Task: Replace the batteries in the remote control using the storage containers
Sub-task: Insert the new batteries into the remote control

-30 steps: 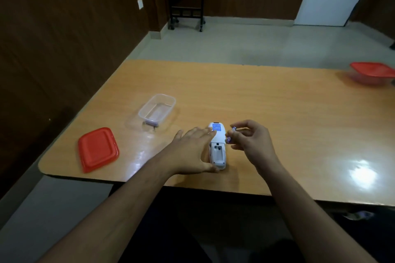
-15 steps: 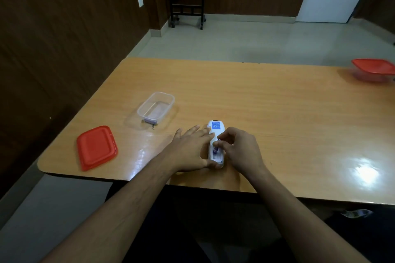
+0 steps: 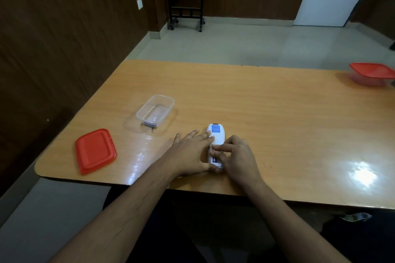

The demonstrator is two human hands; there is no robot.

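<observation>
remote control lies face down near the front edge of the worktop, long axis pointing away from the person. white casing; blue label with white print on the far half of its back, text too small to read. battery bay at the near end is uncovered, with a purple-marked battery seen in it. left hand lies flat beside the remote, fingers spread, tips touching its left side, thumb at the near end. right hand curled over the bay, fingers pressing on the battery. clear container without lid toward the left edge; red lid at the front left corner. red-lidded container at the far right edge.
</observation>
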